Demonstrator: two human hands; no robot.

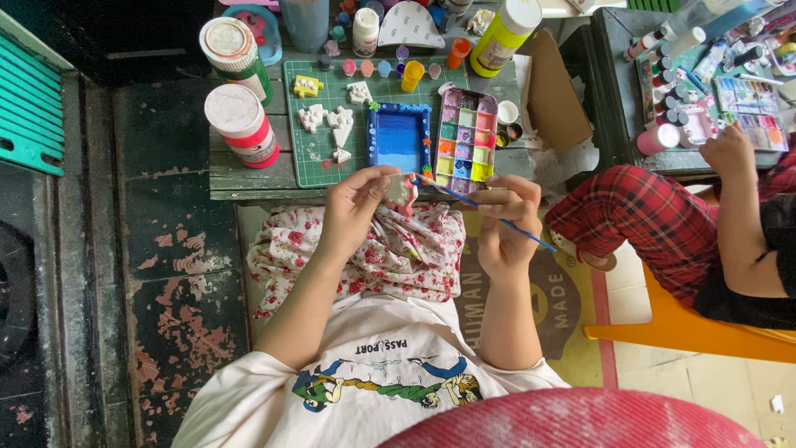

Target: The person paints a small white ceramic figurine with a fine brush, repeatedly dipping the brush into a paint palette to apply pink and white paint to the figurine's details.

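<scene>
Two hands meet over the lap: the left hand (pixel 352 207) pinches a small white figure (pixel 400 192) in its fingertips, the right hand (pixel 504 222) grips a blue paintbrush (pixel 489 212) whose tip touches it, just off the wooden table's (pixel 249 176) near edge, below the blue frame (pixel 399 138) and paint palette (pixel 466 137).

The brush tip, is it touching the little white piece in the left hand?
Touching. The head view shows the brush tip meeting the white piece, pinched in the left hand.

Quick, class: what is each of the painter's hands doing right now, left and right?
Left hand: closed on a small white plaster figure.
Right hand: closed in a pinch grip on a thin blue paintbrush, bristles at the figure.
</scene>
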